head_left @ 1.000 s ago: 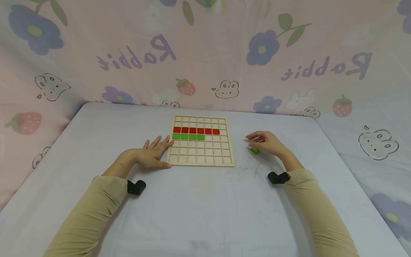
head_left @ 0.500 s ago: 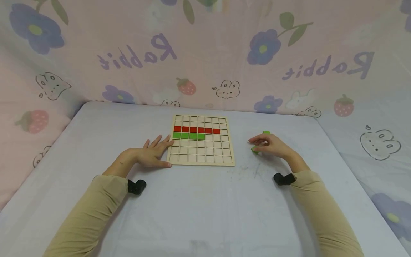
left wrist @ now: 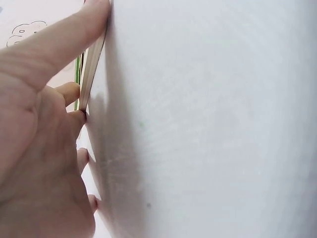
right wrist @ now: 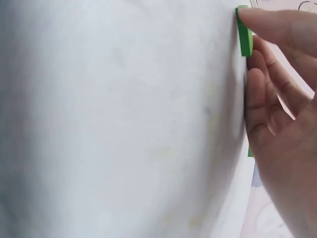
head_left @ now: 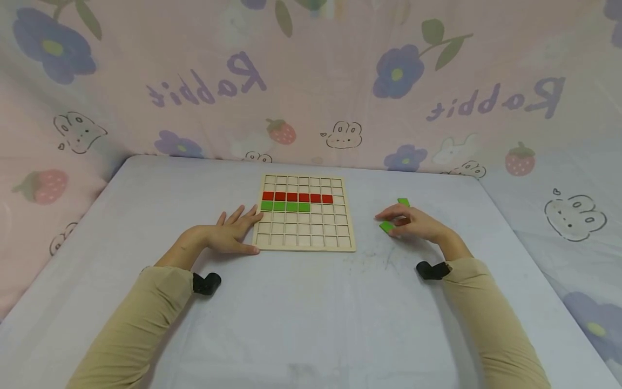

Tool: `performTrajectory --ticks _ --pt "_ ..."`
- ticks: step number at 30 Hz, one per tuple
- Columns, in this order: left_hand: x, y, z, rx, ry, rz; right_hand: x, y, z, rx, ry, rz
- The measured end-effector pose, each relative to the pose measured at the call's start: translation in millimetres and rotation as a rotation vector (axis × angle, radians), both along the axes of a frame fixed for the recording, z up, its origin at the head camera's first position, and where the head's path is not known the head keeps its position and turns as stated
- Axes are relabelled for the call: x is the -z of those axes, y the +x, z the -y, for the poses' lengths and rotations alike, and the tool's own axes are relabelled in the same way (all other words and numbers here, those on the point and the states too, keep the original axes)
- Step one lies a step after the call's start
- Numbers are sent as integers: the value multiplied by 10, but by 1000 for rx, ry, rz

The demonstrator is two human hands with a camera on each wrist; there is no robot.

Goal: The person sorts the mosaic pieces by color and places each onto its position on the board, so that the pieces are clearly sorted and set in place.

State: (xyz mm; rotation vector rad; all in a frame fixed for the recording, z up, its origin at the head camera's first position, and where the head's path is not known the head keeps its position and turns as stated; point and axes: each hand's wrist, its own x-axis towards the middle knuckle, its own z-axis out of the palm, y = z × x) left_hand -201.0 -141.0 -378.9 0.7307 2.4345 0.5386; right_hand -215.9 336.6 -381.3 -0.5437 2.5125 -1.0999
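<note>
A wooden grid board lies on the table, with a row of red tiles and a shorter row of green tiles. My left hand rests spread at the board's left edge; in the left wrist view its thumb touches the side of the board. Right of the board, my right hand hovers low over a loose green tile. Its thumb touches one end of that tile, while the index fingertip looks apart from it. Another green tile lies just beyond the hand, partly hidden.
White cloth covers the table. A printed curtain with rabbits and flowers hangs behind it. Black devices sit at both wrists, the left one and the right one. Faint marks show on the cloth near the board.
My right hand has shifted right and slightly toward me, uncovering the farther green tile and more of the nearer one. My left hand and the board have stayed put.
</note>
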Motion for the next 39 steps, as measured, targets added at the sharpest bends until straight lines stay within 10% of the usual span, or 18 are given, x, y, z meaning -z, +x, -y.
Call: performTrajectory --ticks 39 --pt "-8 18 -2 5 -5 -8 35 -93 174 100 145 -130"
